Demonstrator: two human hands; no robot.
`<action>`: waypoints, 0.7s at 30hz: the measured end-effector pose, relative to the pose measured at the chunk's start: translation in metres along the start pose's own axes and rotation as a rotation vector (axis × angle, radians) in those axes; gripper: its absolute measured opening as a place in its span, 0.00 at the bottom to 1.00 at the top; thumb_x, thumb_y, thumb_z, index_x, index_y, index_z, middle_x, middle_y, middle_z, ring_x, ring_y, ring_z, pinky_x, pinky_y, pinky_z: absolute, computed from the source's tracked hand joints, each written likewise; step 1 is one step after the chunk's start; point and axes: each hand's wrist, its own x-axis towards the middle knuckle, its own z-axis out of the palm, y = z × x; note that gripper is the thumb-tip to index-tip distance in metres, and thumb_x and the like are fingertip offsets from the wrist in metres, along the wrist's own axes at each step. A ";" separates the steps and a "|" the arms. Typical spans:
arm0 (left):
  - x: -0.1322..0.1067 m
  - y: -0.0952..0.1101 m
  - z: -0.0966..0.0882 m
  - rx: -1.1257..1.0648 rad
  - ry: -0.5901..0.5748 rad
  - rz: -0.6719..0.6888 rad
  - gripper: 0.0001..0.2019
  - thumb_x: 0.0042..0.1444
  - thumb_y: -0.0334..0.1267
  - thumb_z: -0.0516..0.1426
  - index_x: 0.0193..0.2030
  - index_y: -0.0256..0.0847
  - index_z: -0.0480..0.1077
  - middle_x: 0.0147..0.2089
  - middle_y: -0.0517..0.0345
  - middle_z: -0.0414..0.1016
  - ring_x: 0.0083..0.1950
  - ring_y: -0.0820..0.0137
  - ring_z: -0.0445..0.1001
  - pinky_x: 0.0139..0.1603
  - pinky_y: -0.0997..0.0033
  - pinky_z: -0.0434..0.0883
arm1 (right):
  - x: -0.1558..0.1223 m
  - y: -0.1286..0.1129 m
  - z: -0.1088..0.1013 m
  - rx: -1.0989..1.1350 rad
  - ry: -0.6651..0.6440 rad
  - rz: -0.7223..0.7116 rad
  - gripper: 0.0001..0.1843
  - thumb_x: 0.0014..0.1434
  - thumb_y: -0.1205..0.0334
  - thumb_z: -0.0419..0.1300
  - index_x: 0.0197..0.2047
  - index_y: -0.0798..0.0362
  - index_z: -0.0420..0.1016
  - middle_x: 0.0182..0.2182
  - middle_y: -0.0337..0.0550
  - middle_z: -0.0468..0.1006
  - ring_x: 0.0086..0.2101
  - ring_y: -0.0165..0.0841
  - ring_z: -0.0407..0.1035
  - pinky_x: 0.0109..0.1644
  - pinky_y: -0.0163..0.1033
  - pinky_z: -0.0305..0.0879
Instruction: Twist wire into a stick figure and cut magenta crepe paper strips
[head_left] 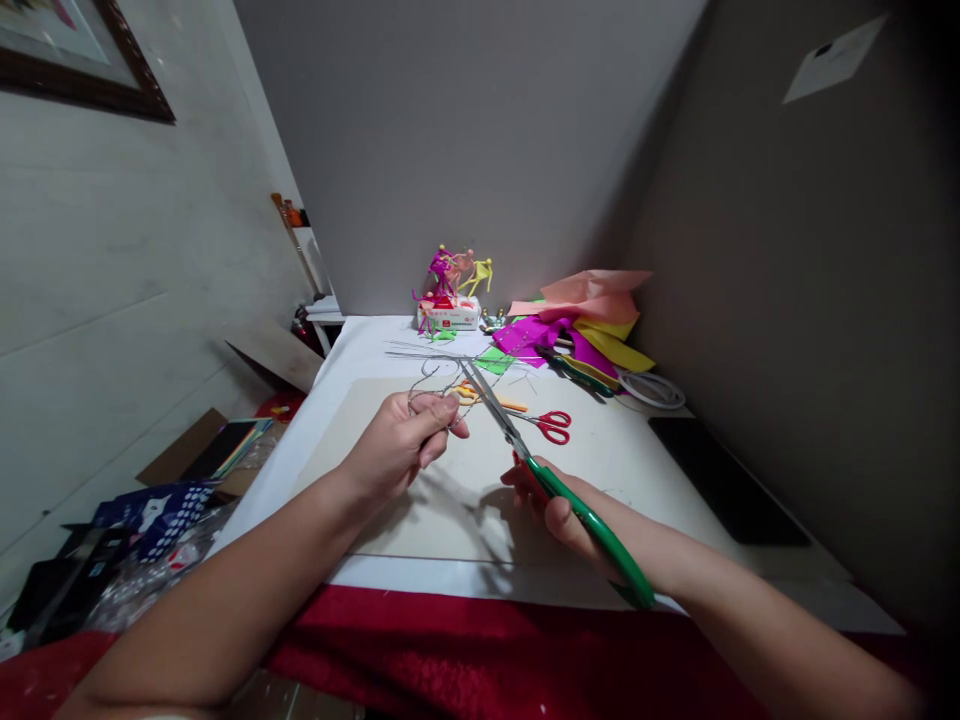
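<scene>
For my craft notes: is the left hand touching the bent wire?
Touching: the head view shows the left hand gripping the bent wire in its fingers.

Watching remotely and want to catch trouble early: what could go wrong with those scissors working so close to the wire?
The tips of the green-handled scissors sit close to the left hand, so a slip could nick its fingers. The bent wire could also spring or snag if the right hand twists.

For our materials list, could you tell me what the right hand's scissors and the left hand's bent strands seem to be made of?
The scissors seem to have steel blades, given their metallic shine, and glossy green plastic handles. The strands look like thin metal wire, since they hold their bends.
</scene>
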 end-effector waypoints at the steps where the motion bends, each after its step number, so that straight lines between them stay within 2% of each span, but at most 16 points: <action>1: 0.000 0.000 0.000 0.001 0.001 -0.001 0.16 0.52 0.44 0.59 0.22 0.34 0.73 0.07 0.67 0.54 0.12 0.83 0.46 0.18 0.75 0.43 | 0.000 -0.002 0.000 -0.002 -0.006 -0.002 0.35 0.58 0.34 0.40 0.47 0.57 0.64 0.38 0.49 0.71 0.34 0.35 0.64 0.41 0.40 0.65; 9: 0.000 -0.002 0.005 -0.007 0.017 0.004 0.16 0.49 0.45 0.61 0.20 0.33 0.73 0.09 0.65 0.59 0.13 0.84 0.46 0.18 0.75 0.43 | 0.004 0.001 0.001 0.006 0.024 0.000 0.36 0.57 0.32 0.40 0.46 0.59 0.63 0.37 0.49 0.70 0.32 0.33 0.62 0.37 0.38 0.64; 15: -0.001 -0.004 0.006 -0.015 0.033 0.004 0.16 0.48 0.45 0.61 0.20 0.33 0.72 0.11 0.63 0.62 0.13 0.85 0.47 0.18 0.75 0.44 | 0.004 0.003 0.002 -0.001 0.040 0.008 0.37 0.57 0.33 0.41 0.49 0.59 0.63 0.38 0.50 0.71 0.34 0.35 0.64 0.39 0.39 0.64; 21: -0.001 -0.005 0.006 -0.024 0.043 0.007 0.15 0.48 0.44 0.61 0.20 0.34 0.72 0.14 0.61 0.67 0.12 0.85 0.48 0.17 0.75 0.44 | 0.001 -0.002 0.000 0.025 0.011 -0.003 0.35 0.57 0.33 0.42 0.47 0.58 0.63 0.39 0.50 0.70 0.35 0.35 0.64 0.40 0.39 0.64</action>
